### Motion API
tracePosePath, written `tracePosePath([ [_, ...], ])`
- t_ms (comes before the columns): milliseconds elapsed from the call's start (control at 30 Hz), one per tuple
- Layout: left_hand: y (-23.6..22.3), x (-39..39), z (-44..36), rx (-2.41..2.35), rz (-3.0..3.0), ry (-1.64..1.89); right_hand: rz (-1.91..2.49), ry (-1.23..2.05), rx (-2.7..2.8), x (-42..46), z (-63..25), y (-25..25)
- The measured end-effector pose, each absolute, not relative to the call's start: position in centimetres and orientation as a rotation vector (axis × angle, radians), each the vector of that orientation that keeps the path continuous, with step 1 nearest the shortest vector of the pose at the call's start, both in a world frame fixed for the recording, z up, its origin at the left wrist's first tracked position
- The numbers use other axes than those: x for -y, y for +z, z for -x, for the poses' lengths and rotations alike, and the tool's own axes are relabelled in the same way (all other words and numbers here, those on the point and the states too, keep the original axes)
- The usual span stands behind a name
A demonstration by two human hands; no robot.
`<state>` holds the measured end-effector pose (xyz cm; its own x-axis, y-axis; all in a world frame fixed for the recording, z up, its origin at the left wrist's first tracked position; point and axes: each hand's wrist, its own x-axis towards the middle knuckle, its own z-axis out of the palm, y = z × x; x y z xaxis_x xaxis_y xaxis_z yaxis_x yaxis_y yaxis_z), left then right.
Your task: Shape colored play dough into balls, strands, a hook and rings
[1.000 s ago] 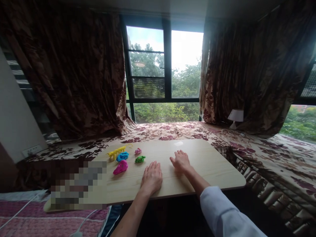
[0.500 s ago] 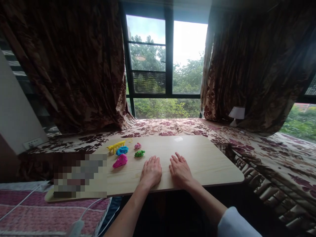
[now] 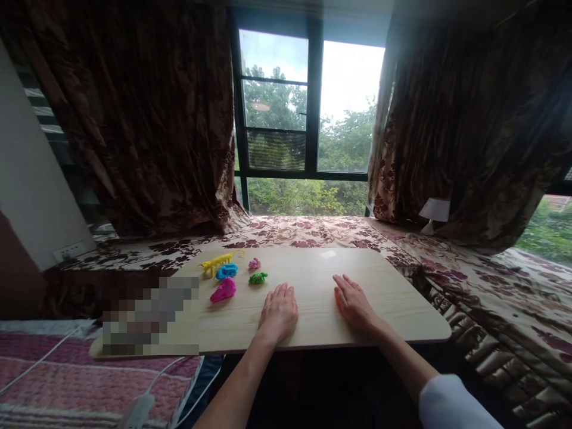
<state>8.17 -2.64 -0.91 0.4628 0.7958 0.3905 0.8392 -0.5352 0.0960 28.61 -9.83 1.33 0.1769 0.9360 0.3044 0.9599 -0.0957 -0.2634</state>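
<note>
My left hand (image 3: pixel 280 310) lies flat on the pale wooden table (image 3: pixel 313 333) near its front edge, fingers stretched out and holding nothing visible. To the right, my right hand (image 3: pixel 353 302) rests with fingers extended and tilted on its side. A small orange patch shows at its inner edge; what it is I cannot tell. Left of my hands stand a yellow four-legged figure (image 3: pixel 217 261), a blue lump-like piece (image 3: pixel 226 271), a magenta piece (image 3: pixel 223 290), a green turtle-like figure (image 3: pixel 258 278) and a small pink piece (image 3: pixel 254 263).
A pixelated patch (image 3: pixel 149 316) covers the table's left end. Behind the table runs a flower-patterned ledge (image 3: pixel 308 229) below the window, with a white lamp (image 3: pixel 434 210) at the right. A power strip (image 3: pixel 136 411) with white cables lies at lower left.
My right hand has moved right, away from my left hand, and turned more onto its side. The orange patch beside it has come into view. The whole view has shifted slightly.
</note>
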Motion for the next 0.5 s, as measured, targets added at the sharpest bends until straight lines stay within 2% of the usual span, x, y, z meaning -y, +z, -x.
tracePosePath([
  [200,-0.8,2.8,-8.3,1.476,2.584,-0.593,1.691,-0.301,2.056,12.7,-23.0,0.3],
  [333,-0.5,2.7,-8.3,1.455,2.598,-0.561,1.904,-0.223,1.935,7.6,-21.1,1.8],
  [500,-0.5,2.4,-8.3,1.452,2.615,-0.574,2.103,-0.132,1.762,4.1,-25.4,3.3],
])
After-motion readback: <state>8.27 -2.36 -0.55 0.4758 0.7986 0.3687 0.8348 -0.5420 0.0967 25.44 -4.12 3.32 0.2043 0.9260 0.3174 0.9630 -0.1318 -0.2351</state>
